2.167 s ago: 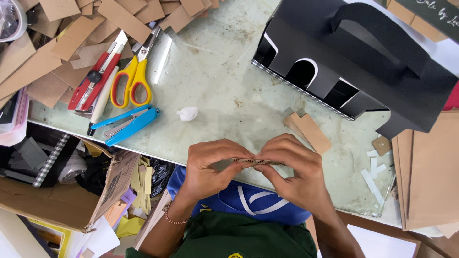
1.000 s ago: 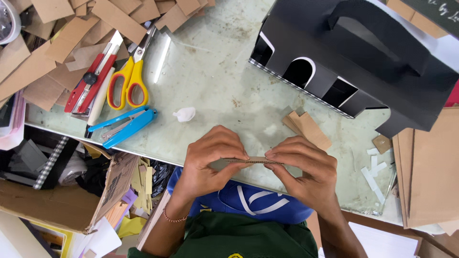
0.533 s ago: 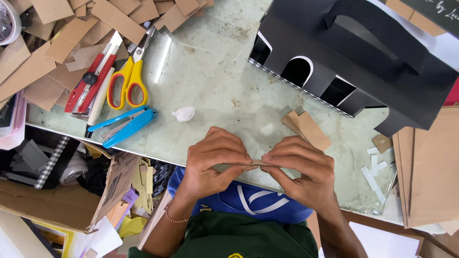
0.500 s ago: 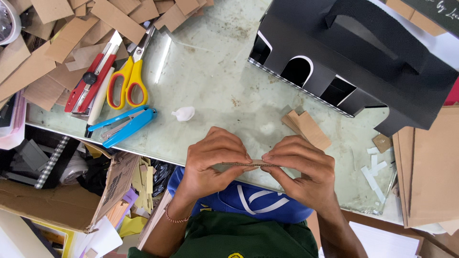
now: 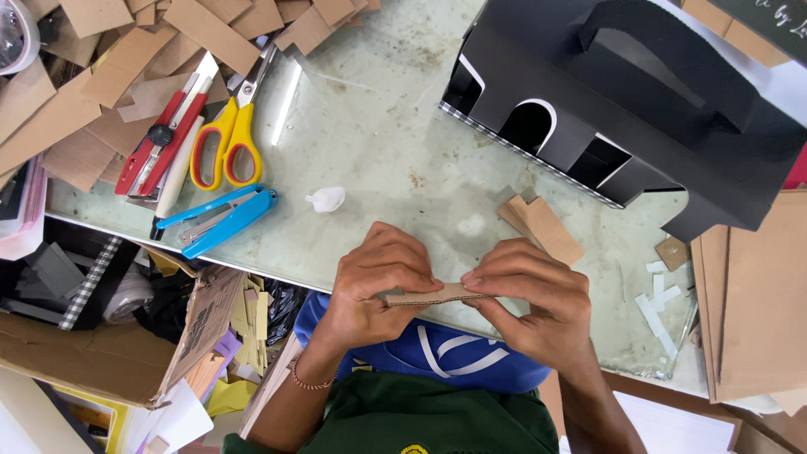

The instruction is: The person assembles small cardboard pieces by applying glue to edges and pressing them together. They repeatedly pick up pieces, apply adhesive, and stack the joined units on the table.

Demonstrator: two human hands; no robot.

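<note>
Your left hand (image 5: 370, 286) and your right hand (image 5: 530, 298) meet at the near edge of the glass tabletop (image 5: 395, 143), and both pinch one small cardboard strip (image 5: 433, 295) between thumb and fingertips. The strip lies roughly level between them, brown, its corrugated edge turned up towards you. Your fingers are closed on it at either end, with the other fingers curled in behind.

Just beyond your right hand a few brown cardboard offcuts (image 5: 542, 225) lie flat on the glass. Further right, small white paper strips (image 5: 660, 294) lie scattered near the table's corner, beside a tiny brown square (image 5: 673, 252).

At the far right stands a large black box-shaped model (image 5: 639, 109) with an arched white-edged opening and square cut-outs in its side; a dark sign with pale script shows at the top right corner.

To your left lie a blue stapler (image 5: 223, 220), yellow-handled scissors (image 5: 227, 139) and a red utility knife (image 5: 160, 143), all close together. A small white crumpled scrap (image 5: 326, 199) sits between the stapler and your hands. Brown cardboard pieces (image 5: 126, 59) are heaped along the far left edge. Below the table's edge, an open cardboard carton (image 5: 109, 353) holds coloured paper scraps.
</note>
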